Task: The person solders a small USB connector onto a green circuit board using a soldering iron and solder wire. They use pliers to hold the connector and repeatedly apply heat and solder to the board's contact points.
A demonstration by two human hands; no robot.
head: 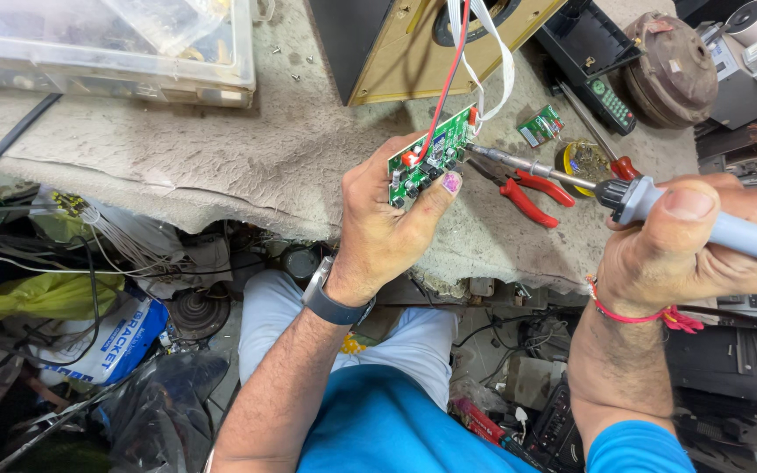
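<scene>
While left hand (378, 232) grips one green circuit board (427, 156), right hand (689, 241) clenches one soldering iron (659, 206).
Tip touches board's right edge; one red pliers (527, 194) on desk (221, 166), open room left.

1. We see a green circuit board (429, 153) studded with red, blue and black parts, and the thumbnail pressed on it is stained purple.
2. A red wire (445, 83) and white wires (499, 52) rise from the board.
3. The soldering iron (659, 206) has a pale blue-grey handle, a black collar and a silver shaft.
4. The pliers (527, 194) have red handles.
5. The worktop (221, 158) is dusty grey-beige, mottled and worn.
6. Our left wrist wears a dark grey watch band (335, 302); our right wrist wears a red thread (641, 314).
7. The shirt (387, 420) is bright blue, the trousers (413, 342) pale grey-blue.
8. A second small board (541, 125) is green.
9. A yellow bag (37, 296) lies below the worktop.
</scene>
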